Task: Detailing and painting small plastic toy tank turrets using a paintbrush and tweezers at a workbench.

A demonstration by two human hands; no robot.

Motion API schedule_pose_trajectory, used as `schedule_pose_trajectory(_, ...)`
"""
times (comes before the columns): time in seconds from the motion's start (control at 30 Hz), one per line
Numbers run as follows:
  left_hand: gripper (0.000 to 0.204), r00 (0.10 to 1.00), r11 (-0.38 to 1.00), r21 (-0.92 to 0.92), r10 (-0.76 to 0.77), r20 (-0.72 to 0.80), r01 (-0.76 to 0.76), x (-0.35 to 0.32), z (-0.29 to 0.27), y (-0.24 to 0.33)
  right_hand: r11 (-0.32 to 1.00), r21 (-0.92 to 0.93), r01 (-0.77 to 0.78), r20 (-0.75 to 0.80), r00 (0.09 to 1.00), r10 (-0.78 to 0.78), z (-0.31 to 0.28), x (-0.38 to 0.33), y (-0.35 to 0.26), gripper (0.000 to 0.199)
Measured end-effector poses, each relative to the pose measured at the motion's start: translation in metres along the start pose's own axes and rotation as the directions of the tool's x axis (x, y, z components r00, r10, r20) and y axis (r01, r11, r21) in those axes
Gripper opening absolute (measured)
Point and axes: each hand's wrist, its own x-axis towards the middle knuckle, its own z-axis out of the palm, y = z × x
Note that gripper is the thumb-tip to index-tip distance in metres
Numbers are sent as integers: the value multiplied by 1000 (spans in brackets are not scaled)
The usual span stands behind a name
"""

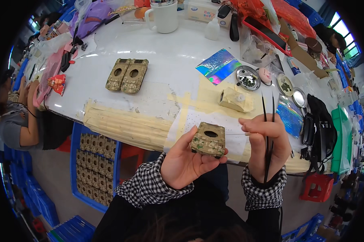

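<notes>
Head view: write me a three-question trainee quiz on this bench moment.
1. True or false: the left hand holds a camouflage shell.
2. What does the right hand hold? A) black tweezers B) scissors C) a brush
3. Fill in: two more camouflage shells lie side by side on the white ____.

Key: 1 true; 2 A; 3 table.
</notes>
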Motion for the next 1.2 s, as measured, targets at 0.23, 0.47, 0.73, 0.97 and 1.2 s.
schedule_pose_trajectory(0.23, 57, 1000, 1000, 26, -5, -4, 5, -2, 3, -3, 967, 192, -166, 44, 986, 160, 13, -10, -3, 6)
schedule_pose_trajectory(0.47, 58, 1000, 999, 36, 1, 2, -1, -3, 3, -3, 972, 175, -155, 92, 986, 140, 11, -9, -3, 5)
schedule_pose_trajectory(0.73, 57, 1000, 999, 35, 8, -23, -7, -2, 5, -2, 982, 154, -111, 105, 990, 96, 11, -6, 0, 3)
schedule_pose_trajectory(0.97, 54, 996, 998, 58, -17, 92, 12, 1, -1, 1, 956, 191, -222, 153, 969, 195, 9, -7, 4, 20)
schedule_pose_trajectory(1.2, 56, 999, 1000, 26, 2, -50, -1, 2, 4, 1, 952, 203, -227, 132, 970, 203, 11, -6, 4, 9)
